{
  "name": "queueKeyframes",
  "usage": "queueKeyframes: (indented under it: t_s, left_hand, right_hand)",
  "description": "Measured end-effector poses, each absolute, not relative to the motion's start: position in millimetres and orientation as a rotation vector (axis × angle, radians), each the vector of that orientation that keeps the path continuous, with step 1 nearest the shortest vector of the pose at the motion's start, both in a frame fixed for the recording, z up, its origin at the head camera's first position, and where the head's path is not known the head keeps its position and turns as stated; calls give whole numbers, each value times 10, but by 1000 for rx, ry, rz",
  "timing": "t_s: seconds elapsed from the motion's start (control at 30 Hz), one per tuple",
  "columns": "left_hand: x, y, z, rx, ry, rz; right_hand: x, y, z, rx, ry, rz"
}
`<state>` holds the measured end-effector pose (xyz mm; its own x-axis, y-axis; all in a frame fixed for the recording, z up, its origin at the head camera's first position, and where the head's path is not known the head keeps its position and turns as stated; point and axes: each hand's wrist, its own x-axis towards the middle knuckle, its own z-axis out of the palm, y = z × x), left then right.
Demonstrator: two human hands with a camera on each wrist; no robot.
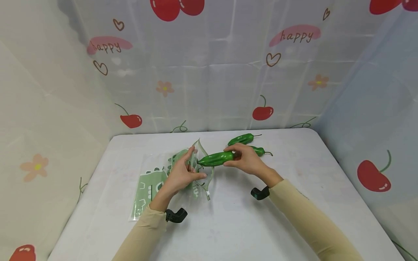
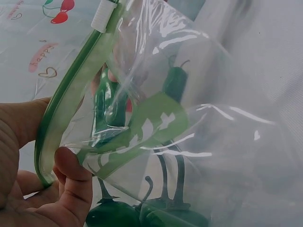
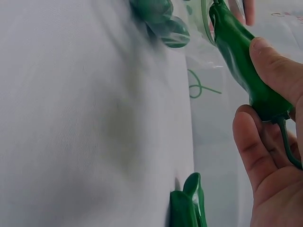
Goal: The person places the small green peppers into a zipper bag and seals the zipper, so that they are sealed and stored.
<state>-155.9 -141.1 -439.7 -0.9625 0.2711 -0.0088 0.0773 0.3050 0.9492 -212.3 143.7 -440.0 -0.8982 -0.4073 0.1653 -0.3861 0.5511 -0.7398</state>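
My right hand (image 1: 246, 159) grips a green chili pepper (image 1: 217, 158) near its stem end, the tip pointing left into the mouth of a clear zip bag (image 2: 156, 123). Around the bag's green-edged opening curl the fingers of my left hand (image 1: 179, 174), holding it apart. A white slider (image 2: 103, 16) sits on the zip strip. In the left wrist view, several green peppers (image 2: 113, 213) show at the bag's lower part. The held pepper (image 3: 236, 61) is also close up in the right wrist view, its stem hanging beside the palm.
Two more green peppers lie behind my right hand, one farther back (image 1: 241, 139) and one partly covered by the hand (image 1: 258, 150). A flat clear bag with a green cartoon print (image 1: 148, 188) lies left on the white table (image 1: 228, 224). Printed curtains surround the table.
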Motion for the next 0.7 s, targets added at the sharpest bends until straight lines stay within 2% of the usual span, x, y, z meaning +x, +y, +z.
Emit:
queueKeyframes:
  t_s: [0.7]
  left_hand:
    - [-1570, -1407, -4376, 311, 2405, 1726]
  right_hand:
    - [-2142, 1190, -4434, -752, 2673, -1340]
